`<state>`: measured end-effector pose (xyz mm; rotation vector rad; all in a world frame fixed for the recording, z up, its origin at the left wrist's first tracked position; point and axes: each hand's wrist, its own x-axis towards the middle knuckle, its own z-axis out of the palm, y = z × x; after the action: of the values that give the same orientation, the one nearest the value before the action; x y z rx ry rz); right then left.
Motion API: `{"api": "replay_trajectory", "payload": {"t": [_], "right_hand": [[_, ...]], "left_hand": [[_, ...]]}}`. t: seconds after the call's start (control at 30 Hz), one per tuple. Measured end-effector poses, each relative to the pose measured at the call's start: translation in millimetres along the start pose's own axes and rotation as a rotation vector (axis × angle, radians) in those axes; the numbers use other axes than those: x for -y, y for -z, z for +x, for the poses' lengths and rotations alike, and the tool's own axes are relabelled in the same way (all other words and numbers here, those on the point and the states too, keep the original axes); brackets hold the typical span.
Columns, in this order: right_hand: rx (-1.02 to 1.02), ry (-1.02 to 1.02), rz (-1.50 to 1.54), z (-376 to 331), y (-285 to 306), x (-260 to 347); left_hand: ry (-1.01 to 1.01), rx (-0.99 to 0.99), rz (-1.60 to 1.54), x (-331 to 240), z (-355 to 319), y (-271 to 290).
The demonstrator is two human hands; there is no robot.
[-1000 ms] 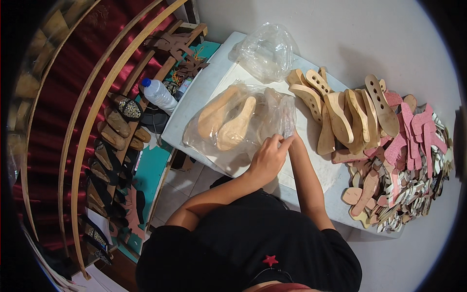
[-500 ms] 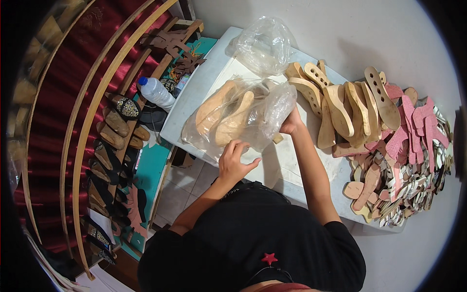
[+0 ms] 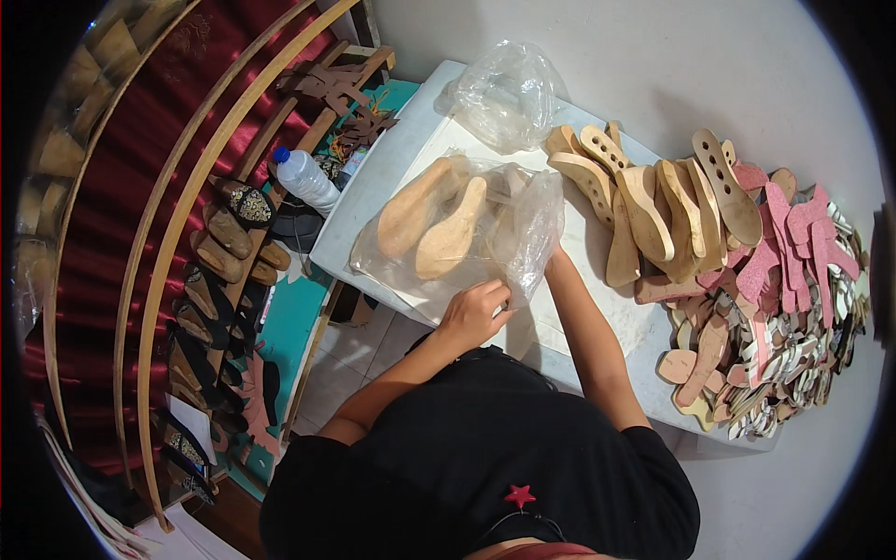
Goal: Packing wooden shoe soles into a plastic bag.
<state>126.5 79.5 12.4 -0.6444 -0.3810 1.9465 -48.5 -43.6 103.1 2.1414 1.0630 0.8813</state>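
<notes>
A clear plastic bag (image 3: 534,245) lies on the table with pale wooden shoe soles (image 3: 452,229) inside it. Two of them show plainly on its left side; toward the right, wrinkled plastic blurs a further wooden shape. At the bag's near edge my left hand (image 3: 474,315) is closed, its curled fingers pinching the plastic. My right hand (image 3: 554,265) is at the bag's right side, where the plastic stands up in folds. Those folds hide its fingers, so its grip cannot be made out.
Another clear plastic bag (image 3: 504,98) sits at the table's far edge. Wooden soles (image 3: 644,210) stand in a row to the right, beside heaped pink and white cut pieces (image 3: 747,327). On the left are a water bottle (image 3: 306,179) and a rack of shoes (image 3: 224,233).
My left hand has moved right and closed on the bag's near edge. The right hand has lowered slightly and is now more covered by the plastic.
</notes>
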Motion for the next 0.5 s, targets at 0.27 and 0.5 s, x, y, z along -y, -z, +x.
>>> {"api": "replay_trajectory", "payload": {"t": [0.27, 0.5], "right_hand": [[-0.056, 0.049, -0.071, 1.7, -12.4, -24.6], [-0.111, 0.097, -0.131, -11.0, -19.0, -53.3]], "left_hand": [[-0.080, 0.052, -0.076, -8.0, -5.3, -5.5], [-0.151, 0.112, -0.066, -4.3, -11.3, -7.9]]}}
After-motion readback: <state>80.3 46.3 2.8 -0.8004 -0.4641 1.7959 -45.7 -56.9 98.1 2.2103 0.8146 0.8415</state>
